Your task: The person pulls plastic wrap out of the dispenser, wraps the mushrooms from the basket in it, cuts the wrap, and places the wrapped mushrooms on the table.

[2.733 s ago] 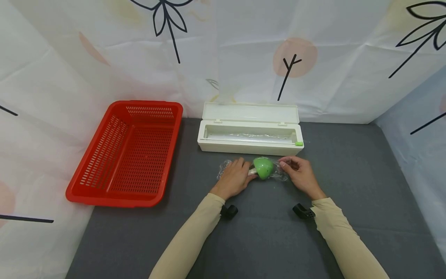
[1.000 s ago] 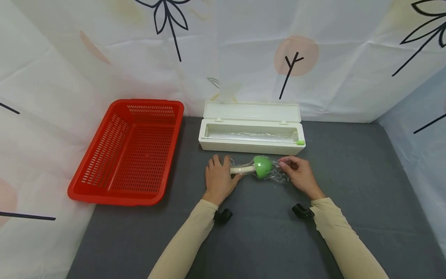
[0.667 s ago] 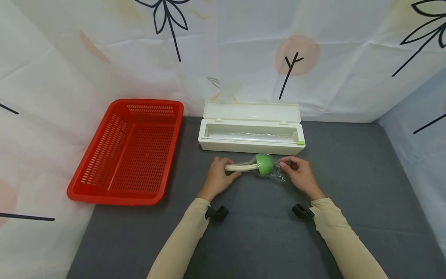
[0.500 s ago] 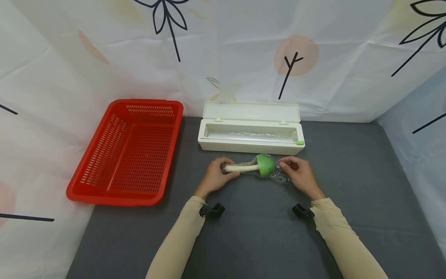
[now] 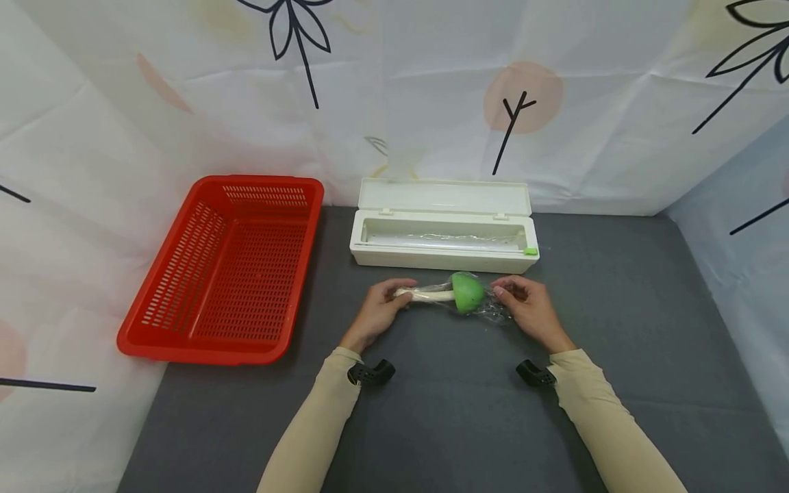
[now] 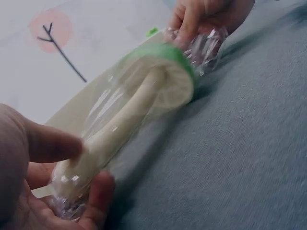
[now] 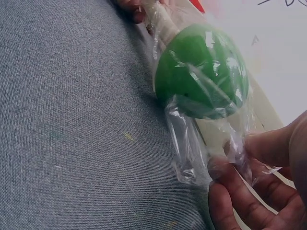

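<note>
A toy mushroom with a green cap (image 5: 467,293) and a pale stem (image 6: 122,117) lies sideways between the hands, wrapped in clear cling film (image 7: 184,143). My left hand (image 5: 376,311) holds the stem's far left end, with the thumb on the near side and fingers curled under it in the left wrist view. Film is bunched at that end, inside the fingers. At the cap end, my right hand (image 5: 533,311) pinches the loose, crumpled film between thumb and fingertips. The cap itself stands just left of those fingertips, apart from them.
Just behind the mushroom stands a white cling film dispenser (image 5: 444,260), its lid (image 5: 444,198) raised and a film roll inside. A green slider (image 5: 530,251) sits at its right front. The red plastic basket (image 5: 296,294) stands at the left on the grey table (image 5: 456,424).
My left hand has slid leftward along the mushroom, from beside the cap to the stem's end, uncovering the stem, and now grips that end. My right hand has stayed on the film.
</note>
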A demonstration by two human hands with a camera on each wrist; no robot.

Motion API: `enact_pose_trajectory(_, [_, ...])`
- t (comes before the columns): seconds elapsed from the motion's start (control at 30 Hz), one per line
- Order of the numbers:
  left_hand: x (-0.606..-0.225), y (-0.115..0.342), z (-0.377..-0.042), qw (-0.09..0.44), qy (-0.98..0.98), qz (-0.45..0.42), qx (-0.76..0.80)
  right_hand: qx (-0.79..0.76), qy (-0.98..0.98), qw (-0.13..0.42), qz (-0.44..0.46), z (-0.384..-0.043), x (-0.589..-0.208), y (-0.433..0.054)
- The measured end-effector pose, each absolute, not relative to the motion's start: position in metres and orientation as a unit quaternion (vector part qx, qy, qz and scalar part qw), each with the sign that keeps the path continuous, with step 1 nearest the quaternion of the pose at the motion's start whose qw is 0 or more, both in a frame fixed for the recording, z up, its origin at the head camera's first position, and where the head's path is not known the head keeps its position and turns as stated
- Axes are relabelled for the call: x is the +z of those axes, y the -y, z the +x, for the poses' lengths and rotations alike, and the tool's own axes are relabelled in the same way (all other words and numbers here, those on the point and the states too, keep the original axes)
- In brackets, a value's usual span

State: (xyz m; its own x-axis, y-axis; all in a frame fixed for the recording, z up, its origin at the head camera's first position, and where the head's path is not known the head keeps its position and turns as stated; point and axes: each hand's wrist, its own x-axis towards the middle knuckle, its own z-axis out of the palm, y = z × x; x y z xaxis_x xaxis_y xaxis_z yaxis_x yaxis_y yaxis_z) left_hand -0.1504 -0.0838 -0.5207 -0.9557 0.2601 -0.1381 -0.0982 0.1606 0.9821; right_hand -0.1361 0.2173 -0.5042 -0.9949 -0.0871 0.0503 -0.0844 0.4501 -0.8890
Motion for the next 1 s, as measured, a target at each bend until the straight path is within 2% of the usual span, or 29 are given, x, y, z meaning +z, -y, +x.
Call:
enact_pose_trajectory(0.27, [-0.519, 0.058, -0.149, 0.071, -0.838, 0.059, 0.538, -0.523, -0.851, 0.0, -0.046, -0.136, -0.505, -0.215])
enact_pose_trajectory(0.53, [-0.528, 0.039, -0.153, -0.089, -0.901, 0.054, 0.421, -0.524, -0.85, -0.004, -0.052, -0.137, -0.506, -0.213])
enact_pose_trajectory(0.6, [-0.53, 0.038, -0.155, -0.114, -0.9, 0.055, 0.417, -0.524, -0.85, -0.006, -0.054, -0.136, -0.505, -0.212])
enact_pose_trajectory(0.7, [-0.531, 0.038, -0.157, -0.126, -0.891, 0.055, 0.433, -0.521, -0.852, -0.005, -0.055, -0.134, -0.495, -0.208])
enact_pose_trajectory(0.87, [-0.532, 0.04, -0.156, -0.115, -0.882, 0.045, 0.455, -0.519, -0.853, -0.001, -0.059, -0.13, -0.478, -0.202])
enact_pose_trajectory(1.0, [-0.529, 0.042, -0.155, -0.078, -0.882, 0.029, 0.463, -0.521, -0.852, 0.004, -0.048, -0.136, -0.499, -0.21])
